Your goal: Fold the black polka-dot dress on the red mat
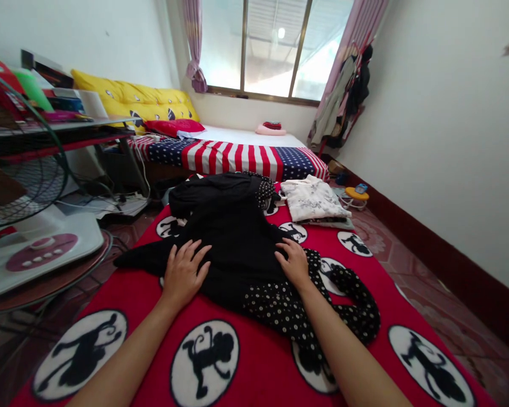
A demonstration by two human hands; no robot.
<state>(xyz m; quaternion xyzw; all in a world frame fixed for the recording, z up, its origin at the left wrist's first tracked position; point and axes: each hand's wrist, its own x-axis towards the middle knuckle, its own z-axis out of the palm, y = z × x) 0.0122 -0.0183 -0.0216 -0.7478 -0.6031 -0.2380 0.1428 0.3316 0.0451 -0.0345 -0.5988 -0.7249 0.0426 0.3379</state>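
A black garment [233,232] with white-dotted parts lies spread over a red blanket [152,350] printed with dark monkeys in white circles. My left hand [184,271] rests flat on the garment's left side, its fingers a little apart. On the right side, my right hand [294,263] lies with fingers spread at the garment's edge, just above a dotted part. A dotted strip of cloth [360,294] curls to the right of my right forearm. Behind the garment's main part, more dark cloth is bunched at the far end of the blanket.
A folded stack of pale clothes [314,199] sits at the blanket's far right. Beyond stands a bed with a stars-and-stripes sheet [233,158]. At left are a fan [42,249] and a cluttered desk [106,121]. A small yellow stool [357,194] stands by the right wall.
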